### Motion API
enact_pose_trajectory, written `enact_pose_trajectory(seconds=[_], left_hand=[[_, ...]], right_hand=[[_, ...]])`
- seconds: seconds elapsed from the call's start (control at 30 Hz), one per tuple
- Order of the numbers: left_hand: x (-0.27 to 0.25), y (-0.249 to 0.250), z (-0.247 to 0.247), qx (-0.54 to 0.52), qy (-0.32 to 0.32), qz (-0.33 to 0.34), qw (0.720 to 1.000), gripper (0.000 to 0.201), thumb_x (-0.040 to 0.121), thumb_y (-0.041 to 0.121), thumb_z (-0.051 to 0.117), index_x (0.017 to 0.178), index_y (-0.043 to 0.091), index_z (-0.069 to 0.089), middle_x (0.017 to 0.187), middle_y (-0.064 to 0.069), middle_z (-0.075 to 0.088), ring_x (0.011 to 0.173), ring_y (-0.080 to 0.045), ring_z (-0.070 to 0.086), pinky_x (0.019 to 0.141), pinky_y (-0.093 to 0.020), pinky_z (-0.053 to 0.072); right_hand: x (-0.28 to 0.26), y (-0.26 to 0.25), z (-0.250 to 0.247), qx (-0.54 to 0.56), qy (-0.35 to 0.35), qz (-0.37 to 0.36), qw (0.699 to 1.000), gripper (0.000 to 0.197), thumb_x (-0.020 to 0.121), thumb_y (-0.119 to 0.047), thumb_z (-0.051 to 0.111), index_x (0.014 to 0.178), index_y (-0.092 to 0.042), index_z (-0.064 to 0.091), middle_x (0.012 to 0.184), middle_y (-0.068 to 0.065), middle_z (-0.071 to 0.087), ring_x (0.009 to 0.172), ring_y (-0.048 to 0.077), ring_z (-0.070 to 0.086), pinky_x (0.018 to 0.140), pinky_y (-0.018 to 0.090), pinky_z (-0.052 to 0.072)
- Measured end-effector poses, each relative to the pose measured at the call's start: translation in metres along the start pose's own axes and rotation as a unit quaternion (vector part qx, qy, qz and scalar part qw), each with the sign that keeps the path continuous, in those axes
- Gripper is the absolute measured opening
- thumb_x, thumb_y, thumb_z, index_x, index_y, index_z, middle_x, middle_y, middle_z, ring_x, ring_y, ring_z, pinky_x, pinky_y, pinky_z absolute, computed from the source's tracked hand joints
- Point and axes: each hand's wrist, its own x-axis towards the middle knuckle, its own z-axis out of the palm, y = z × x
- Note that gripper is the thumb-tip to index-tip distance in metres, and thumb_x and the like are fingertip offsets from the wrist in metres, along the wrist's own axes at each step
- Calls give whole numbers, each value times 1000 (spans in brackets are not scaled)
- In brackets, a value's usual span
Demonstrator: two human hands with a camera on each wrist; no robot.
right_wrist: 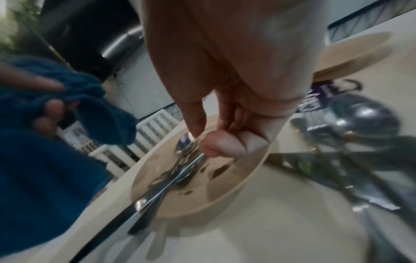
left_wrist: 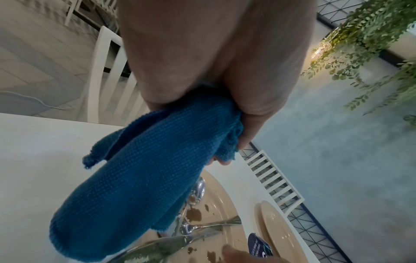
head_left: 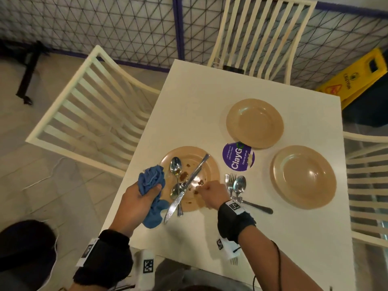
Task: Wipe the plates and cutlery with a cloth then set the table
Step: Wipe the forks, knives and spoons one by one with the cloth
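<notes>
- The soiled tan round plate (head_left: 206, 164) sits by the worktop's (head_left: 189, 106) near-left edge, with brown sauce blots, two steel spoons (head_left: 176, 164) and a long steel table knife (head_left: 186, 185) crossed over it; the knife's handle overhangs the rim toward me.
- My right hand (head_left: 211, 191) is over the plate's near-right rim, fingers curled down among the cutlery. The right wrist view is blurred, so I cannot tell whether that grip has closed on anything.
- My left hand (head_left: 139, 198) is clenched round the bunched blue knitted cloth (head_left: 151, 179), its tail trailing onto the worktop beside the plate.
- Risk: if I lift one piece out of the crossed pile, the knife could pivot on the rim and, I judge, slide off the plate or over the edge.
- Risk: sauce on the spoon bowls may drip onto the worktop, or onto the wiped-looking fork and spoon (head_left: 239, 185) lying just right of the plate.
- Risk: the dangling cloth tail could drag through the blots and smear.
- Two clean-looking tan plates (head_left: 255, 122) (head_left: 302, 175) sit toward the far and right edges, with a purple round sticker (head_left: 238, 157) between them and the soiled plate.
- Cream slatted chairs (head_left: 88, 114) surround the white worktop; beyond are pale floor tiles, a mesh fence and a yellow caution sign (head_left: 357, 76).
</notes>
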Motion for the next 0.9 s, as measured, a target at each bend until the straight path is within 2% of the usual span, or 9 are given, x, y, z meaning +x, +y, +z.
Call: enact_pose_trajectory(seconds=[0.13, 0.23, 0.3, 0.4, 0.53, 0.63, 0.73, 0.83, 0.9], left_hand=[[1, -7, -7, 27, 2, 9, 1000, 16, 96, 25, 67, 93, 9, 69, 84, -12, 73, 81, -26, 71, 81, -43, 56], [0, -12, -11, 33, 2, 6, 999, 14, 95, 27, 68, 89, 14, 69, 82, -7, 73, 77, -22, 70, 74, -36, 55], [0, -14, -12, 23, 1, 0, 1000, 12, 95, 27, 68, 87, 18, 69, 81, -5, 74, 76, -18, 70, 70, -30, 53], [0, -14, -13, 23, -10, -9, 1000, 14, 96, 27, 66, 86, 17, 68, 79, -8, 72, 73, -19, 68, 64, -24, 51], [3, -13, -14, 48, -38, -5, 998, 16, 98, 25, 64, 91, 11, 69, 82, -14, 71, 72, -20, 66, 67, -28, 50], [2, -6, -12, 45, -76, 8, 996, 14, 97, 21, 63, 91, 8, 67, 82, -13, 70, 75, -19, 65, 74, -34, 49], [-3, 5, -6, 36, -119, 14, 992, 13, 96, 16, 61, 95, 3, 65, 85, -20, 69, 76, -23, 65, 76, -37, 48], [-9, 18, 7, 30, -159, 14, 987, 11, 97, 3, 56, 106, 6, 62, 97, -28, 67, 82, -27, 65, 77, -35, 49], [-10, 24, 19, 24, -169, 24, 985, 23, 96, 0, 54, 115, 12, 60, 105, -25, 68, 95, -32, 68, 86, -40, 53]], right_hand=[[10, -24, 32, -55, 2, 8, 998, 44, 95, -47, 55, 80, -9, 71, 73, 1, 69, 71, 20, 66, 77, 34, 57], [16, -33, 40, -60, -6, 38, 997, 47, 94, -53, 55, 83, -10, 70, 73, -2, 67, 66, 13, 60, 69, 26, 52], [17, -36, 41, -63, -16, 44, 997, 47, 95, -52, 54, 88, -8, 69, 81, 1, 68, 68, 13, 58, 69, 26, 47], [18, -36, 42, -52, -18, 62, 997, 38, 97, -46, 54, 88, -11, 65, 76, -2, 63, 67, 13, 56, 70, 27, 45], [12, -32, 40, -20, -5, 66, 998, 41, 92, -44, 59, 103, -6, 67, 75, -1, 64, 70, 16, 62, 67, 27, 50], [5, -25, 32, 23, -20, 58, 998, 31, 91, -35, 60, 86, -7, 70, 79, 8, 71, 74, 23, 69, 82, 36, 58], [-6, -16, 20, 67, -34, 56, 996, 28, 94, -27, 58, 73, -12, 67, 65, 5, 64, 58, 18, 60, 70, 33, 56], [-21, -6, 8, 91, -47, 30, 994, 30, 99, -26, 52, 85, -5, 69, 67, 8, 63, 56, 18, 57, 67, 35, 56], [-36, -2, -1, 111, -50, 5, 993, 25, 101, -24, 51, 91, -6, 65, 65, 7, 61, 53, 15, 56, 57, 28, 54]])
